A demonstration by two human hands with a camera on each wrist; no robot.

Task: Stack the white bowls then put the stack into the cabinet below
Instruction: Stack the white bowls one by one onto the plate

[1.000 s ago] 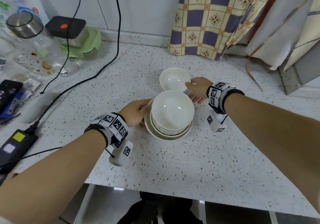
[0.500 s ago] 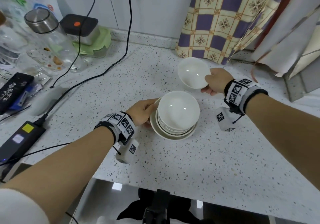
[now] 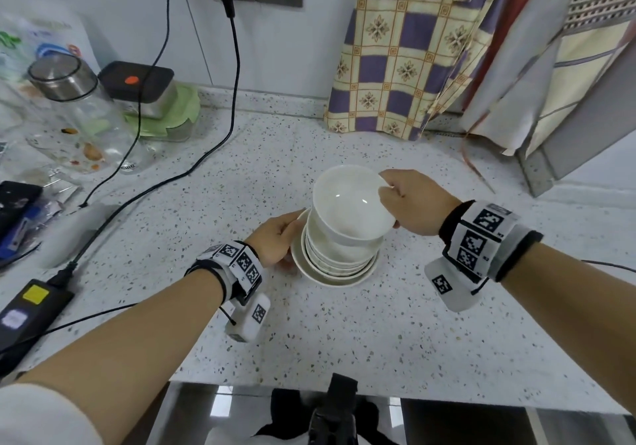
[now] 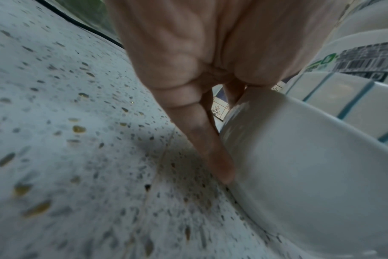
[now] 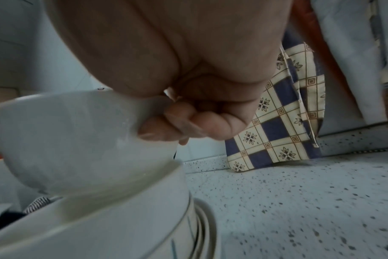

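Right hand (image 3: 411,203) first: it pinches the rim of one white bowl (image 3: 347,203), thumb inside and curled fingers (image 5: 164,129) on the outside wall. I hold that bowl tilted, with its bottom just dipping into the top of the stack (image 3: 335,255). My left hand (image 3: 275,241) sits at the left side of the stack, fingers fairly straight and pressed against the wide bottom bowl (image 4: 310,166); one finger (image 4: 213,154) lies along its wall, down by the counter (image 3: 395,334). It steadies the pile and does not grab it.

To do this step well, I think I should level the bowl first, so it does not clink down on one edge. Then I lower it slowly, right over the middle, until it sits snug inside the one below. I should slide my thumb out only when the bowl rests by itself. The left hand should stay put so the pile does not slip on the smooth stone.

The stack stands in the middle of the counter, near the front edge. A black cable (image 3: 179,176) lies well off to the left, and a checked cloth (image 3: 406,52) hangs behind.
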